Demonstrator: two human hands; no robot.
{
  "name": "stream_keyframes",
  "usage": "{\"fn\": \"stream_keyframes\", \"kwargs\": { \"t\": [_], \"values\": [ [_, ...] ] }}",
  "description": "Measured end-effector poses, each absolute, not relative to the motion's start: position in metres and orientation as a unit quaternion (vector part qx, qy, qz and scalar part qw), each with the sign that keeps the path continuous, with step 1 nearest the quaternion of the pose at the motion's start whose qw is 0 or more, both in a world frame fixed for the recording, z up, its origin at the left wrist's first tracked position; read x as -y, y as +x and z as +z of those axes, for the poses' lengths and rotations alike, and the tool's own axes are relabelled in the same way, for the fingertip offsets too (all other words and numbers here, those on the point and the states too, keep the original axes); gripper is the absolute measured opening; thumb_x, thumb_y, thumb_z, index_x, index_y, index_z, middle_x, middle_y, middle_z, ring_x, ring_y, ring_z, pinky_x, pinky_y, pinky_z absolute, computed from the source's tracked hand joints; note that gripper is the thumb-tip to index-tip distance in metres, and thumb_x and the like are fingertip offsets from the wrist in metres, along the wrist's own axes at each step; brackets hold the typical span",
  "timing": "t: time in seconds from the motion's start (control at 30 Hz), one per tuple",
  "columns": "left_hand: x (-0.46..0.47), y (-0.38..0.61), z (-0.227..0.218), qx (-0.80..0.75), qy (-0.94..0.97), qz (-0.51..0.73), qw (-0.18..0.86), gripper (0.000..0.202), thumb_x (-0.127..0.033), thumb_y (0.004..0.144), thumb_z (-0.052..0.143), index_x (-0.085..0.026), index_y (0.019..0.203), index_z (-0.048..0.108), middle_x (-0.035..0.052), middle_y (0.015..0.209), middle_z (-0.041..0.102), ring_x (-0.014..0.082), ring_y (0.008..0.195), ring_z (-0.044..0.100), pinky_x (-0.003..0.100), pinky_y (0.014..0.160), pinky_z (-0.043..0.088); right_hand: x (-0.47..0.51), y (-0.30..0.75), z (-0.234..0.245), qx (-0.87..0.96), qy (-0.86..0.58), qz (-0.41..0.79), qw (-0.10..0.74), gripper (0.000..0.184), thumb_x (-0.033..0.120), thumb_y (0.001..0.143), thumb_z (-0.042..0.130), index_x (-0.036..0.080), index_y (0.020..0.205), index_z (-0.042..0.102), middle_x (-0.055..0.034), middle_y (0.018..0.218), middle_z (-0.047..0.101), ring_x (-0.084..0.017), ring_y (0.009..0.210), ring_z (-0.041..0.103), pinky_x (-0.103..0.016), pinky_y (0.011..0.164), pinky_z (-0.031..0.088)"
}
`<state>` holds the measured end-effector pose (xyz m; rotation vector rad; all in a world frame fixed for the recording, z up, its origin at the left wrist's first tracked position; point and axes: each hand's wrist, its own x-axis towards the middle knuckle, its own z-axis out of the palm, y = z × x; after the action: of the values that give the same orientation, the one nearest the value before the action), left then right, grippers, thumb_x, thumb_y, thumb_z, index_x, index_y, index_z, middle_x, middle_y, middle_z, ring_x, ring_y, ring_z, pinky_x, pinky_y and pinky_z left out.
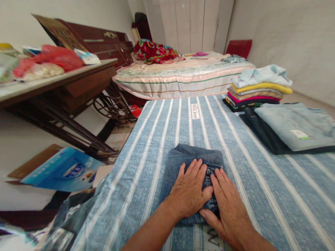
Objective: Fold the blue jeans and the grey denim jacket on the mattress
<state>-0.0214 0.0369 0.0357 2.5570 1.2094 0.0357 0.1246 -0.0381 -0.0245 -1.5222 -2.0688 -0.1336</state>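
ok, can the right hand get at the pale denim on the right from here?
Likely yes. The right hand rests on folded blue denim; toward the pale denim, only striped cloth and the edge of a dark garment lie between, both flat.

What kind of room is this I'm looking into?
Probably a bedroom in someone's home: there is a bed with a red floral cover bunched on it, a tall pale wardrobe behind, and a stack of folded clothes at the right.
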Motion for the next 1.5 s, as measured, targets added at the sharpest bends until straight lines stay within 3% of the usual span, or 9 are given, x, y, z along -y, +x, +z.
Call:
{"fn": "stream_keyframes", "kwargs": {
  "t": [0.9,1.5],
  "values": [
    [-0.0359,-0.0209,0.0361,-0.423,0.894,0.007,0.149,0.06,-0.049,0.092,0.03,-0.017,0.143,0.027,0.0098,0.151,0.026,0.0246,0.141,0.016,0.05,0.112,0.014,0.0384,0.1235,-0.0233,0.767,-0.566,-0.038,0.3,0.081,0.049,0.083,0.055,0.006,0.143,0.022,-0.0232,0.144,0.032,-0.037,0.134,0.027,-0.057,0.097,0.039],
    [-0.0356,-0.0207,0.0348,-0.423,0.894,0.017,0.145,0.06,-0.05,0.092,0.03,-0.017,0.142,0.029,0.0098,0.151,0.027,0.0244,0.14,0.018,0.052,0.112,0.014,0.0384,0.1242,-0.0239,0.768,-0.565,-0.035,0.299,0.078,0.049,0.082,0.055,0.006,0.141,0.027,-0.0232,0.143,0.032,-0.037,0.135,0.026,-0.056,0.099,0.038]
  ]
}}
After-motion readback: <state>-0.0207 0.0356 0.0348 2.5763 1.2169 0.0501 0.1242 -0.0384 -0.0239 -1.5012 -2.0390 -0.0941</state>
